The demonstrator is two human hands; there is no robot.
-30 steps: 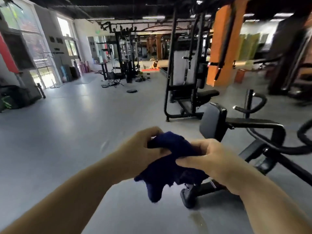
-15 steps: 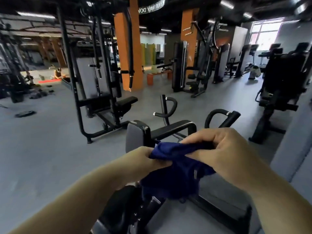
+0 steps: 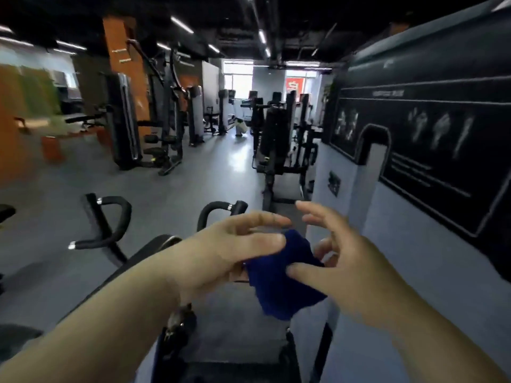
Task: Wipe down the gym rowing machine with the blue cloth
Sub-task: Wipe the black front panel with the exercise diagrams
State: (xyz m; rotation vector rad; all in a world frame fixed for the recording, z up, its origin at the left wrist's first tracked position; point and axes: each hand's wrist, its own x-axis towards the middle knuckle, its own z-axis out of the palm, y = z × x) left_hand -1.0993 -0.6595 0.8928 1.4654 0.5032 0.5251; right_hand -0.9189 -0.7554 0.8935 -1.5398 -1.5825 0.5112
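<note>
- The blue cloth [image 3: 279, 280] hangs bunched in mid-air between both hands, above the rowing machine [image 3: 154, 246] and not touching it.
- The left hand [image 3: 235, 247] has its grip on the cloth's top edge: the thumb lies over it and the upper fingers stretch out straight.
- The right hand [image 3: 348, 269] grasps the cloth's right side, with the thumb on the front and two fingers curled behind. Its index and middle fingers are spread loose.
- Two curved black handles [image 3: 110, 214] rise from the machine, left of and behind the hands.
- The grey floor [image 3: 218, 167] gives an open aisle ahead, with weight machines [image 3: 276, 145] on both sides.
- A wall [image 3: 431, 261] stands close on the right, and a white post [image 3: 369, 178] is just behind the right hand.
- The black board [image 3: 431, 139] carries white figures and lines of writing, too blurred to read.
- A small dark sticker [image 3: 334, 183] cannot be read either.
</note>
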